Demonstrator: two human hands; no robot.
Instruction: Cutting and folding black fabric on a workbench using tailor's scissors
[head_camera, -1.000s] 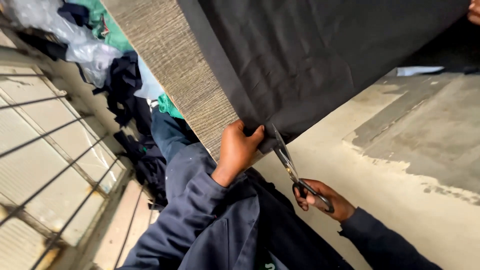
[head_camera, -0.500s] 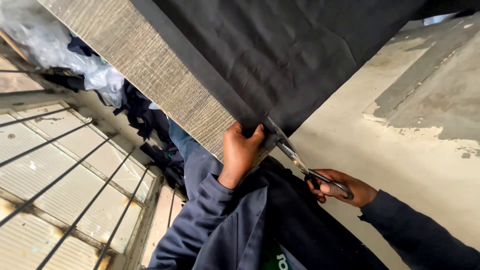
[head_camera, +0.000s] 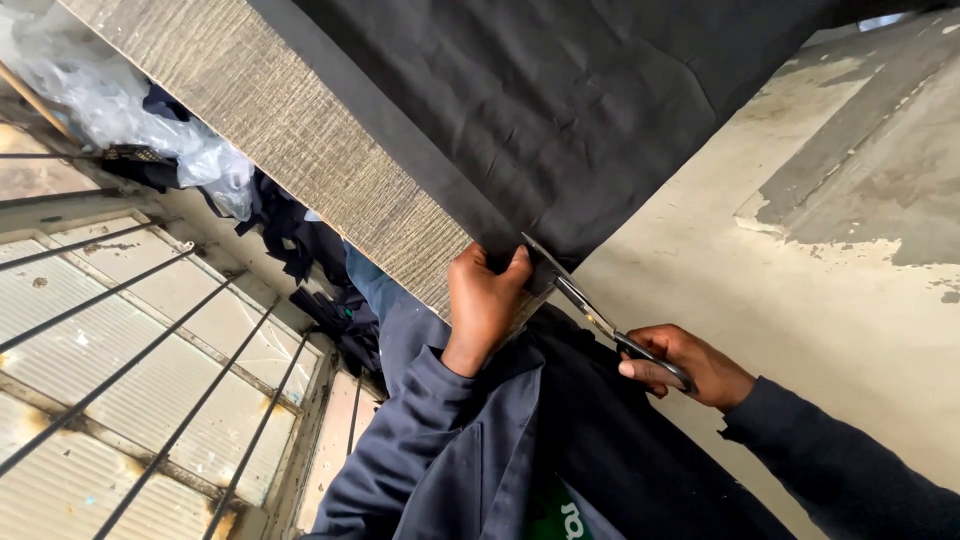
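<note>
A large sheet of black fabric lies over a grey wood-grain table top and hangs off its near edge. My left hand presses on the fabric at the table's corner, fingers curled over the edge. My right hand grips the dark handles of a pair of scissors. The blades point up and left, their tips at the fabric's edge just beside my left fingers. Both arms wear dark blue sleeves.
A pale concrete floor with patchy worn paint lies to the right. At left are a metal window grille, crumpled clear plastic and a pile of dark cloth scraps below the table's edge.
The view has shifted, so the table and fabric fill more of the frame. Both hands keep their hold, and the scissors stay at the fabric's edge by my left hand.
</note>
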